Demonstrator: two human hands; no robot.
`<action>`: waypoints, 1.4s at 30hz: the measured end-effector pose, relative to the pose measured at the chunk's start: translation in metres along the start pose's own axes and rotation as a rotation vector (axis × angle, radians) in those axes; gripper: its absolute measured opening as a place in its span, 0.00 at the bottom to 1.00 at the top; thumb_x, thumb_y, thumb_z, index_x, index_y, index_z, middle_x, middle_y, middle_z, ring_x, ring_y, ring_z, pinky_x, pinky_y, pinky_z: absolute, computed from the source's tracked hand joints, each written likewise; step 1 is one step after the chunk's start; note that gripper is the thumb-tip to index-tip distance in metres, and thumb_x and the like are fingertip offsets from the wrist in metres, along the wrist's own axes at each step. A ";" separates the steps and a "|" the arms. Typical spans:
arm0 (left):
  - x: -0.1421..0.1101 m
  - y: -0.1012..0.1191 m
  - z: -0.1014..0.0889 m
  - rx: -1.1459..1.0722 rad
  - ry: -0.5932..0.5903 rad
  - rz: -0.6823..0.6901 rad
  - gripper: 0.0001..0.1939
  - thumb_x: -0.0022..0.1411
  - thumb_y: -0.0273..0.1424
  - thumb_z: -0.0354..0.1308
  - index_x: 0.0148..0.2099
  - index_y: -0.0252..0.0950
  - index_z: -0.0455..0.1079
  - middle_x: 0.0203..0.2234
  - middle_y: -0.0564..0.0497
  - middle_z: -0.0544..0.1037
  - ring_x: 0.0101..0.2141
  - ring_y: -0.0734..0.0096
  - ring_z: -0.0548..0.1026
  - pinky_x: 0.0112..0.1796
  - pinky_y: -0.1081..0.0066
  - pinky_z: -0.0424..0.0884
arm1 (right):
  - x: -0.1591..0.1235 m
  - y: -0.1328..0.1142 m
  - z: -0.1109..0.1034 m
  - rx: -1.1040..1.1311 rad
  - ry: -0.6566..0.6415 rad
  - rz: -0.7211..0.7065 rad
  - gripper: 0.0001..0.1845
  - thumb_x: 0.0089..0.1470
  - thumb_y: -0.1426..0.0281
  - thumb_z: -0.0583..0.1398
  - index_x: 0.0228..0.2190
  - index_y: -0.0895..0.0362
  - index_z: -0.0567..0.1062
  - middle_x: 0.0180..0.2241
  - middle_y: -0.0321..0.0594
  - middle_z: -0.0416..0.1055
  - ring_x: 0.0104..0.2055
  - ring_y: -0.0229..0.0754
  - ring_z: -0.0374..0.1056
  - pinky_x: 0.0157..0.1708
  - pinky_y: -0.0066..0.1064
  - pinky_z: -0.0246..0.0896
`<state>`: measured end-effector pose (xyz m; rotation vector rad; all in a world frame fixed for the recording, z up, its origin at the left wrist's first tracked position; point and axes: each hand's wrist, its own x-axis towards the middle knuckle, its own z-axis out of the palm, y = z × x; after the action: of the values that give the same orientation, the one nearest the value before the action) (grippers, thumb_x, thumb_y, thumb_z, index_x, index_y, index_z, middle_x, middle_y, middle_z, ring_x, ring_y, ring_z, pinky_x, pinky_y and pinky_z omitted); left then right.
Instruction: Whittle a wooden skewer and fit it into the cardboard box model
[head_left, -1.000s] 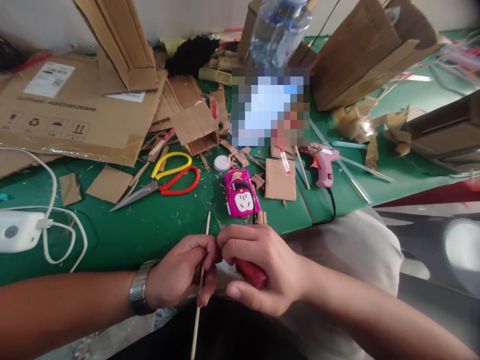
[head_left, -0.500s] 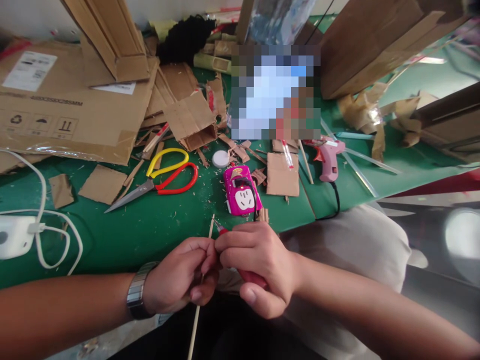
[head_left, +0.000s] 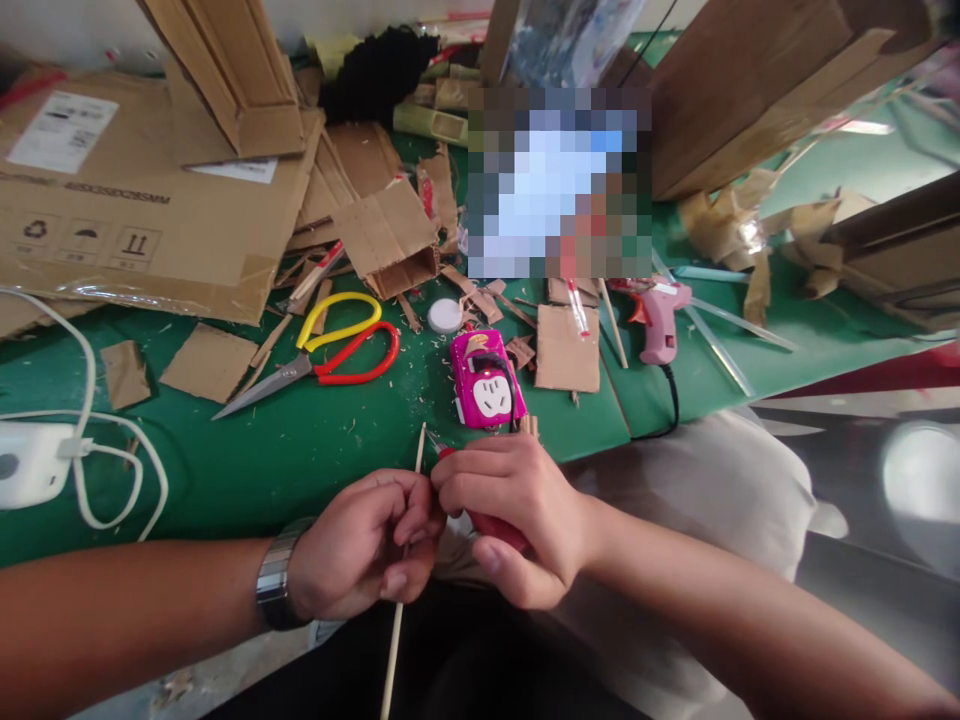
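Observation:
My left hand [head_left: 371,540], with a metal watch on the wrist, is closed around a thin wooden stick [head_left: 391,655]. The stick runs up through the fingers, and its upper tip stands out above them over the green table. My right hand [head_left: 517,520] is wrapped around a red-handled tool [head_left: 496,528] with a narrow, pointed metal tip. That tip lies close beside the stick's upper end; whether they touch I cannot tell. Most of the tool is hidden by the fingers, so its kind is unclear. Both hands meet at the fingertips.
Just beyond the hands sits a magenta socket block [head_left: 487,385] with a plug in it. Yellow-and-red-handled scissors [head_left: 330,350] lie to its left, a pink glue gun [head_left: 660,315] to its right. Cardboard scraps [head_left: 568,350], a large carton [head_left: 142,220] and a white charger [head_left: 34,465] surround them.
My right hand has risen slightly, its thumb shifting up and left. The stick's tip sits a touch higher. Both holds are unchanged, and the view has shifted a little.

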<state>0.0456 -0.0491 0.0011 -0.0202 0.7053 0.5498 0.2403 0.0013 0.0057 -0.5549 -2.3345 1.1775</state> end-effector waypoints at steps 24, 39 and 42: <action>0.004 -0.005 -0.008 -0.019 -0.144 0.002 0.16 0.68 0.30 0.48 0.25 0.34 0.59 0.20 0.54 0.69 0.12 0.74 0.71 0.11 0.78 0.62 | 0.004 -0.002 -0.002 -0.017 -0.053 0.012 0.11 0.56 0.61 0.45 0.27 0.52 0.61 0.28 0.42 0.70 0.27 0.43 0.63 0.29 0.36 0.61; -0.004 -0.012 -0.006 0.021 -0.288 -0.067 0.14 0.52 0.23 0.49 0.17 0.32 0.66 0.13 0.46 0.70 0.13 0.65 0.73 0.13 0.77 0.54 | 0.005 -0.004 0.007 -0.148 -0.039 0.012 0.11 0.53 0.60 0.47 0.23 0.52 0.60 0.25 0.38 0.67 0.24 0.41 0.52 0.26 0.36 0.49; -0.004 -0.013 -0.006 0.042 -0.310 -0.075 0.15 0.54 0.24 0.49 0.16 0.32 0.63 0.11 0.48 0.67 0.13 0.65 0.73 0.14 0.79 0.46 | 0.005 -0.001 0.008 -0.158 -0.026 0.014 0.11 0.52 0.61 0.48 0.23 0.52 0.59 0.25 0.37 0.67 0.24 0.40 0.51 0.27 0.35 0.48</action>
<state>0.0462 -0.0635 -0.0035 0.0761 0.4115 0.4532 0.2312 -0.0020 0.0037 -0.6147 -2.4638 1.0182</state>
